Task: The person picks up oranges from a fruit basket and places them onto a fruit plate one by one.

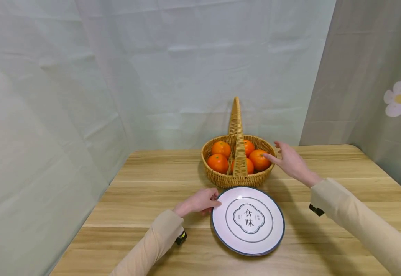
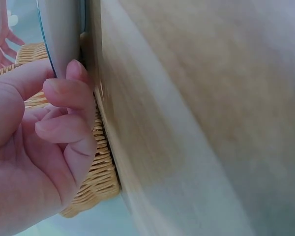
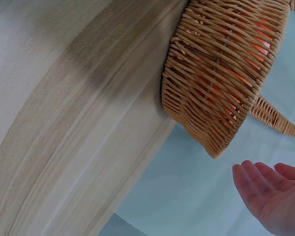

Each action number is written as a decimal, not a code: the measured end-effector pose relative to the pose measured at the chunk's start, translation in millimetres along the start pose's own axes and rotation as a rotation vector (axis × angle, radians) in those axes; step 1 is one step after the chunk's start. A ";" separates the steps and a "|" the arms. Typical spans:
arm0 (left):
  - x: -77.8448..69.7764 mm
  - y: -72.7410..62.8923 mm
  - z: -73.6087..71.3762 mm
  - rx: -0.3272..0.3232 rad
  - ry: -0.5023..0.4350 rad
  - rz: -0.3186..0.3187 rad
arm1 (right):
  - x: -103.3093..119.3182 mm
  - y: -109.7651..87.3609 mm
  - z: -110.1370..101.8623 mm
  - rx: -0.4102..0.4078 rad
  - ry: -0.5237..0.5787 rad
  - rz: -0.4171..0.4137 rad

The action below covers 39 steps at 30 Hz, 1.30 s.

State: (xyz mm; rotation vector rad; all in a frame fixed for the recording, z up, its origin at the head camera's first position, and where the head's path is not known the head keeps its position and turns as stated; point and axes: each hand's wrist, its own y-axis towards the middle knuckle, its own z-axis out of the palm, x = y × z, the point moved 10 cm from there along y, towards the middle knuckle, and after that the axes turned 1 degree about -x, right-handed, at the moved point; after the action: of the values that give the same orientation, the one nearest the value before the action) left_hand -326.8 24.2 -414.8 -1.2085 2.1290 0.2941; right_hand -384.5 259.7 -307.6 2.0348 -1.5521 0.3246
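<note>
My left hand (image 1: 198,200) pinches the left rim of a round white plate (image 1: 223,226) with a dark blue edge and printed characters. In the left wrist view, its thumb lies over the plate (image 2: 64,32) and its curled fingers are underneath. Behind the plate stands a wicker basket (image 1: 217,179) with a tall handle, holding several oranges (image 1: 217,163). At the basket's right rim, my right hand (image 1: 293,163) has its fingers spread and holds nothing; its thumb overlaps the right-hand orange (image 1: 258,161). The right wrist view shows those relaxed fingers (image 3: 255,179) beside the basket (image 3: 211,81).
Everything stands on a wood-grain table (image 1: 145,188). A pale cloth (image 1: 169,76) hangs behind it and along the left side. To the right hangs a grey curtain (image 1: 352,96) with white flowers. The basket's handle (image 1: 236,126) rises high above the oranges.
</note>
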 end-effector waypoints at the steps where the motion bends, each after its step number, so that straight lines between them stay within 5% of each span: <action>1: -0.3 0.2 0.1 0.001 -0.001 0.001 | 0.1 0.3 -0.1 0.000 0.002 -0.002; 28: -10.1 0.9 -1.0 -0.005 0.032 0.026 | 18.0 13.9 12.2 0.033 0.013 -0.154; 39: -10.0 2.1 0.7 0.003 0.035 0.022 | 17.1 17.7 19.3 0.053 0.002 -0.153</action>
State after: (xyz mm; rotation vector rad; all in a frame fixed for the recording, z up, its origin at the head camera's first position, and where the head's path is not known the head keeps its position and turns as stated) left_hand -324.7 32.5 -409.2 -1.1972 2.1735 0.2806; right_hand -398.7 231.9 -309.8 2.1786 -1.3895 0.3118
